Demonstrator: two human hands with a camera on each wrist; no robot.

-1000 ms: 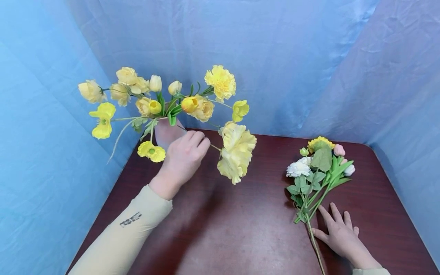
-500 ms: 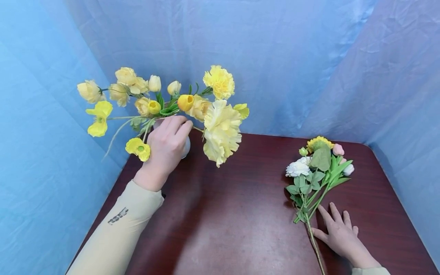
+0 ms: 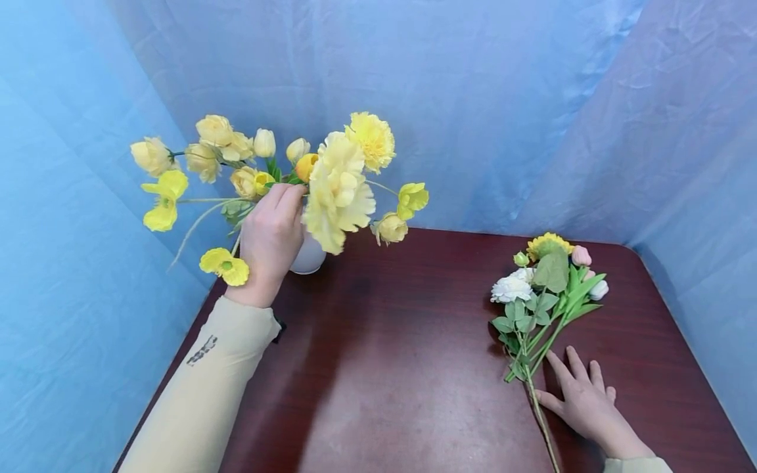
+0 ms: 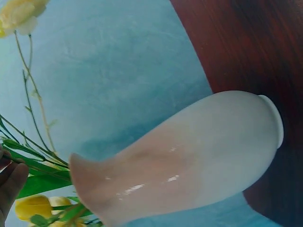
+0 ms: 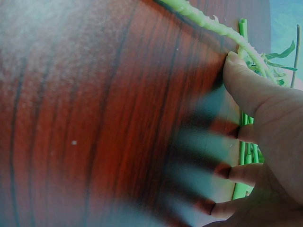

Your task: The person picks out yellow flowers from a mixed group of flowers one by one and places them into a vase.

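Observation:
My left hand (image 3: 272,236) pinches the thin stem of a large pale yellow ruffled flower (image 3: 337,190), at the mouth of a pink-and-white vase (image 4: 184,165). The vase stands upright on the table with several yellow flowers (image 3: 215,131) in it; the hand hides its upper part in the head view. In the left wrist view, fingertips (image 4: 14,182) hold a stem just outside the rim. My right hand (image 3: 585,404) rests on the table with fingers spread. Its thumb lies beside the stem (image 5: 208,21) of a loose bunch of flowers (image 3: 552,272).
The dark red wooden table (image 3: 408,368) has blue cloth (image 3: 443,98) hung behind it and at both sides. The loose bunch on the right includes a white flower (image 3: 511,289), a sunflower (image 3: 547,246) and pink and white tulips (image 3: 581,256). A yellow poppy (image 3: 225,266) droops beside my left wrist.
My left hand has moved left and up toward the vase mouth, carrying the ruffled flower with it. That flower now covers part of the arrangement. My right hand has stayed in place.

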